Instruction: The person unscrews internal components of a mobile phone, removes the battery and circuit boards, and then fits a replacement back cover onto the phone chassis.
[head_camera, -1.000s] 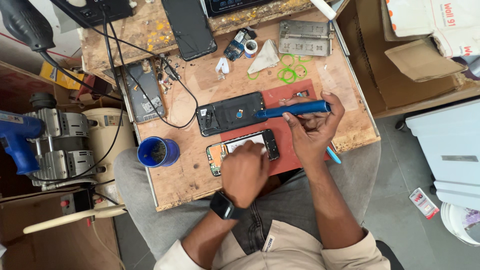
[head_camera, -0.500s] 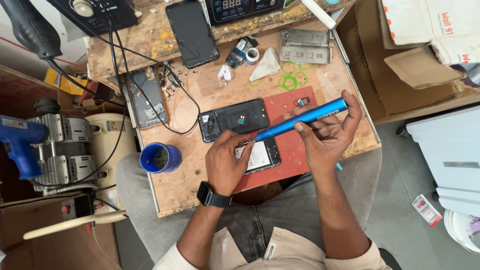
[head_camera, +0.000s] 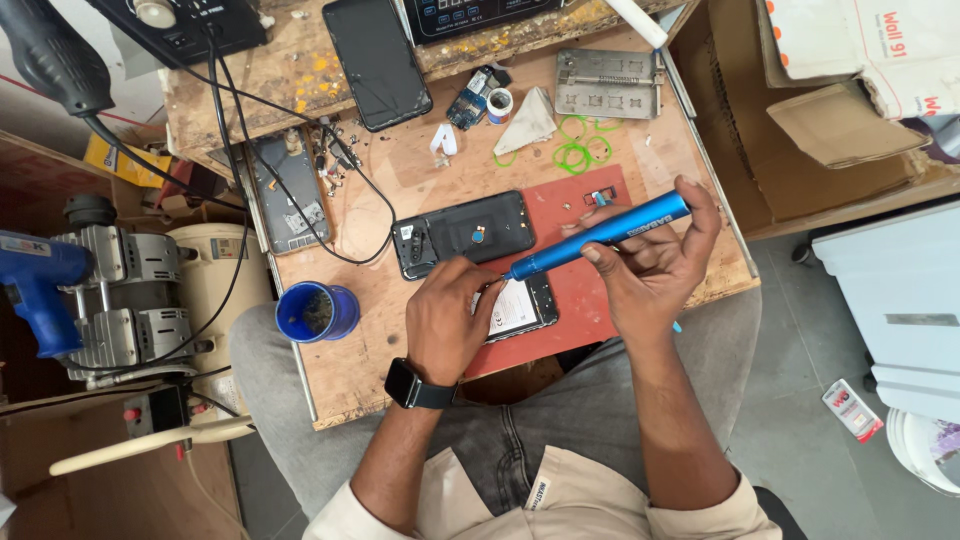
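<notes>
Screwdriver: metallic blue barrel, pale lettering along side.
Work mat: flat red.
Phone back cover: black, small blue round spot at centre.
Opened phone: black frame, white panel inside.
Cup: bright blue.
Rubber bands: green.
Watch: black.
Bench top: tan wood, yellow paint specks toward back edge.
</notes>
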